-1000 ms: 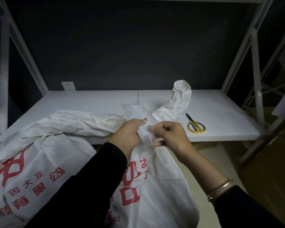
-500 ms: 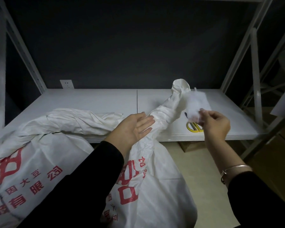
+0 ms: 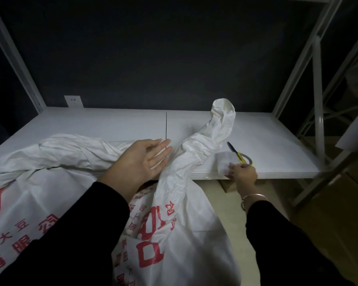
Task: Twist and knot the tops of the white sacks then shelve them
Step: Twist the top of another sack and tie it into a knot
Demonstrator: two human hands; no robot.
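Where sacks [image 3: 174,203] rest, white shelf [image 3: 112,124] (dark wall [image 3: 153,58])

Single head-worn wide-angle camera looking forward and down, facing shelf [image 3: 91,124] and dark back wall [image 3: 174,58] nearly square-on. Sitting close: left hand [image 3: 141,159] and right hand [image 3: 244,174] reaching in from below, sleeves [image 3: 81,234] filling lower frame. Lens bowing rack uprights [image 3: 316,89] at edges.

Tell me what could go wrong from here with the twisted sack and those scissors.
1. No hand grips the twisted sack neck; the left hand is open beside it, so the unknotted twist may loosen.
2. The right hand holds a white slip right next to the scissors, whose tips are bare; it may get nicked.
3. The scissors lie near the front of the shelf, where a sack could snag.
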